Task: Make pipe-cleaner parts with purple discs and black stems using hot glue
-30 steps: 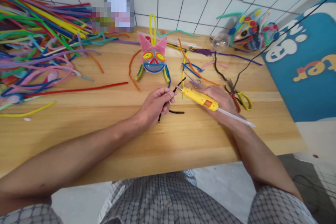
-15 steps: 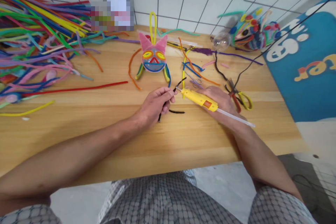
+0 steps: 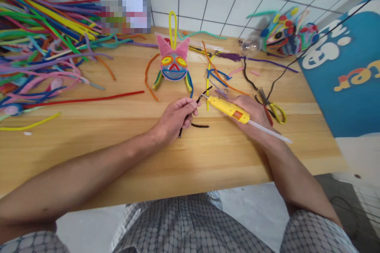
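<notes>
My left hand point(image 3: 181, 115) pinches a black pipe cleaner point(image 3: 207, 91), whose upper end sticks out past the fingertips to the right. My right hand point(image 3: 251, 110) is wrapped round a yellow glue gun point(image 3: 224, 106) with a clear glue stick point(image 3: 270, 131) jutting from its back. The gun's metal nozzle lies close against the black pipe cleaner; whether they touch I cannot tell. Another black length point(image 3: 200, 126) shows just below my left hand. Behind the hands stands a cat-like figure point(image 3: 174, 63) with pink ears, a yellow loop on top and a blue mouth.
Many coloured pipe cleaners point(image 3: 44, 43) are heaped at the left. Scissors point(image 3: 270, 108) with red and yellow handles lie right of my right hand. A clear ball point(image 3: 251, 44) and a colourful figure point(image 3: 285, 35) stand by the tiled wall. A black cord point(image 3: 317, 45) crosses at the right.
The glue gun has shifted slightly right, and its nozzle has slid up along the black pipe cleaner, away from my left fingertips. My left hand keeps its hold.
</notes>
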The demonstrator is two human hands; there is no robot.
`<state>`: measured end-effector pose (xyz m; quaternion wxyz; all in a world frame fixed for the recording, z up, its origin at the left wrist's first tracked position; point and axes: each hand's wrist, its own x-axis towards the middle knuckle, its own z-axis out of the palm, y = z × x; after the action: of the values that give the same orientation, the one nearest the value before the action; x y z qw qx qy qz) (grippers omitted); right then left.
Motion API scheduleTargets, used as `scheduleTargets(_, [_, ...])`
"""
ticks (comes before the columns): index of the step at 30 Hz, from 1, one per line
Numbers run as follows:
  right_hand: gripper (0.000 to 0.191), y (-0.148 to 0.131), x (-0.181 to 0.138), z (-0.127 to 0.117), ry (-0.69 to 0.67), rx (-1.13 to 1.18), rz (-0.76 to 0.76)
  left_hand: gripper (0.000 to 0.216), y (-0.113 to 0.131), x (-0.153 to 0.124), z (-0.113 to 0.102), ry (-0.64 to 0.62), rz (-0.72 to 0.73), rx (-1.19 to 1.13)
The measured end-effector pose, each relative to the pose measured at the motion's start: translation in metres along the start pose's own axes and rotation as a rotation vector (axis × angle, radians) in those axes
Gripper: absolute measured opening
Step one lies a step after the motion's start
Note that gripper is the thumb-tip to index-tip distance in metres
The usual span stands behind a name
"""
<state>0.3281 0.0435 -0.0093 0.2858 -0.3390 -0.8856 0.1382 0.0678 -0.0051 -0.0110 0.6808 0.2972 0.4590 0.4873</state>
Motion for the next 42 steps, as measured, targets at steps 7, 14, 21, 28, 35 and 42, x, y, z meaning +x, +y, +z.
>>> scheduleTargets(7, [0.026,-0.002,0.000,-0.001,-0.024,0.030,0.022,0.012,-0.001,0.000,0.000,-0.006,0.007,0.005])
scheduleTargets(14, [0.021,-0.009,0.000,-0.003,-0.053,0.067,0.035,0.012,-0.004,-0.002,0.000,0.010,0.077,0.068])
scheduleTargets(21, [0.016,-0.011,0.001,-0.004,-0.032,0.069,0.062,0.011,-0.007,-0.004,0.001,0.024,0.109,0.110])
scheduleTargets(28, [0.017,-0.011,0.000,-0.005,-0.024,0.064,0.056,0.011,-0.006,-0.004,0.002,0.021,0.101,0.103])
scheduleTargets(35, [0.016,-0.013,0.001,-0.005,-0.057,0.090,0.060,0.011,-0.004,-0.005,0.003,0.033,0.092,0.105])
scheduleTargets(42, [0.016,-0.012,-0.001,-0.004,-0.072,0.102,0.069,0.010,-0.005,-0.005,0.003,0.024,0.099,0.088])
